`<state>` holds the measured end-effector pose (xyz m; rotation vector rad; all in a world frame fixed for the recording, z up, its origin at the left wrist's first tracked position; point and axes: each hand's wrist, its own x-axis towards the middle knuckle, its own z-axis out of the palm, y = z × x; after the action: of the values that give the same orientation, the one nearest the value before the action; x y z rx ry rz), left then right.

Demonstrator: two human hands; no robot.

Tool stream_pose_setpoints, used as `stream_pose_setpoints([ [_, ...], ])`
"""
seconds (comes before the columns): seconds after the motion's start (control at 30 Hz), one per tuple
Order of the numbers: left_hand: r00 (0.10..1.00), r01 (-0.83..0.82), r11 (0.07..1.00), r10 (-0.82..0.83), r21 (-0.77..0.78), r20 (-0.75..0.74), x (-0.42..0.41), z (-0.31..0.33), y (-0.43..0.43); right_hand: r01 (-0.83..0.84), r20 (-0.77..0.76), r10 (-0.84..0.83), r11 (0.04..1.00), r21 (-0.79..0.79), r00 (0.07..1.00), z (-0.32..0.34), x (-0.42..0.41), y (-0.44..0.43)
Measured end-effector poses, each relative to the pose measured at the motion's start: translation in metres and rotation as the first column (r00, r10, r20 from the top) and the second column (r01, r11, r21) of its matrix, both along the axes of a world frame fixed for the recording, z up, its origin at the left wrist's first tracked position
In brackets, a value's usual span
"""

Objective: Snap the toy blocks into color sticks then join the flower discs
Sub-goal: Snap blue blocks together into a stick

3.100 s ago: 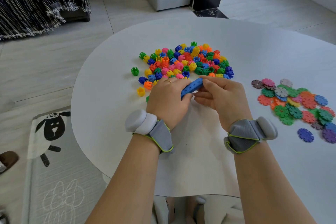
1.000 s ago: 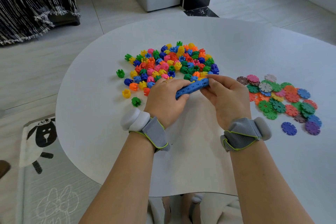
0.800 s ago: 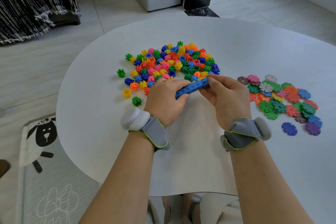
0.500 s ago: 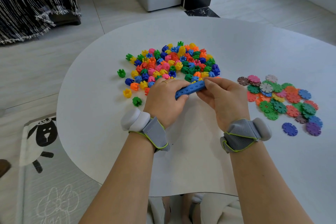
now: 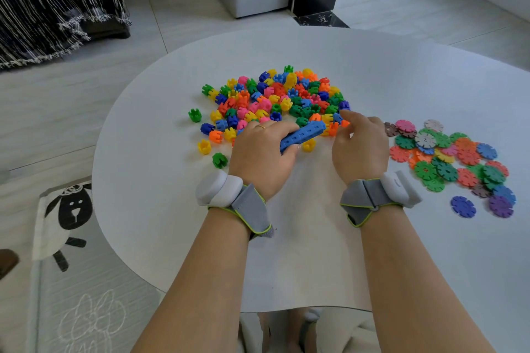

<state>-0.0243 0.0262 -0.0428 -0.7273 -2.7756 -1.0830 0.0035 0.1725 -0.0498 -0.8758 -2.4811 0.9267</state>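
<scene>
Occupying most of my feed: the white table (image 5: 372,74), round-edged, bearing everything entered below.

Pile of toy blocks (image 5: 275,100): loose, mixed colours, heaped mid-table on the far side of both hands. I see no finished stick lying in it.

Flower discs (image 5: 447,157): a flat, overlapping spread to my right, none visibly joined. One blue disc (image 5: 463,206) lies apart at the near edge.

Left hand (image 5: 259,152): fingers curled round the near end of the blue stick, gripping it.

Right hand (image 5: 360,146): apart from the stick, fingers loosely spread at the pile's near right edge, with the index tip among the blocks. I see nothing pinched in it.

Blue stick (image 5: 302,135): several blue blocks snapped in a row and held at a slant low over the table. Its free end points into the pile, near the right thumb.

Strays: a green block (image 5: 220,159) and a yellow block (image 5: 204,147) sit on the table just left of the left hand, clear of the pile.

Step in hand, as I judge it: the block stage, with the blue stick being lengthened and the discs not yet begun.

Next move calls for the right hand to pinch one blue block out of the heap; several show near its fingertips. It must then turn the block so its connecting end faces the stick's free end and press it home along the stick's line while the left hand braces.
</scene>
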Motion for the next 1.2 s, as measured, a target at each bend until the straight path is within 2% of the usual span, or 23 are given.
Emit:
stream_pose_setpoints([
  [0.23, 1.000, -0.008, 1.000, 0.008, 0.013, 0.009, -0.001, 0.000, -0.001, 0.125, 0.128, -0.124, 0.992, -0.002, 0.984, 0.007, -0.017, 0.000],
  [0.43, 1.000, -0.006, 1.000, 0.006, -0.001, 0.010, -0.001, -0.001, -0.004, 0.061, 0.138, -0.057, 0.998, -0.024, 0.989, 0.009, -0.017, -0.003],
  [0.6, 1.000, -0.023, 1.000, 0.023, -0.009, 0.013, -0.003, -0.001, -0.006, 0.115, 0.157, -0.115, 0.993, 0.009, 0.981, 0.006, -0.016, -0.013],
  [0.73, 1.000, -0.026, 1.000, 0.026, -0.014, 0.012, -0.004, -0.002, -0.006, 0.022, 0.207, -0.017, 0.999, -0.025, 0.978, 0.008, -0.012, -0.009],
  [0.8, 0.999, -0.030, 0.999, 0.030, -0.020, 0.012, -0.004, -0.002, -0.006, 0.027, 0.221, -0.026, 1.000, -0.002, 0.975, 0.008, -0.013, -0.011],
  [0.9, 0.999, -0.030, 0.999, 0.030, -0.031, 0.012, -0.003, -0.002, -0.006, 0.078, 0.217, -0.090, 0.995, 0.062, 0.972, 0.009, -0.014, -0.017],
  [1.03, 1.000, -0.021, 0.999, 0.021, -0.041, 0.006, -0.004, -0.003, -0.007, 0.014, 0.228, -0.031, 0.997, 0.077, 0.973, 0.008, -0.013, -0.017],
  [1.2, 1.000, -0.027, 0.999, 0.027, -0.044, 0.008, -0.004, -0.003, -0.007, 0.087, 0.178, -0.099, 0.993, 0.074, 0.979, 0.005, -0.015, -0.019],
])
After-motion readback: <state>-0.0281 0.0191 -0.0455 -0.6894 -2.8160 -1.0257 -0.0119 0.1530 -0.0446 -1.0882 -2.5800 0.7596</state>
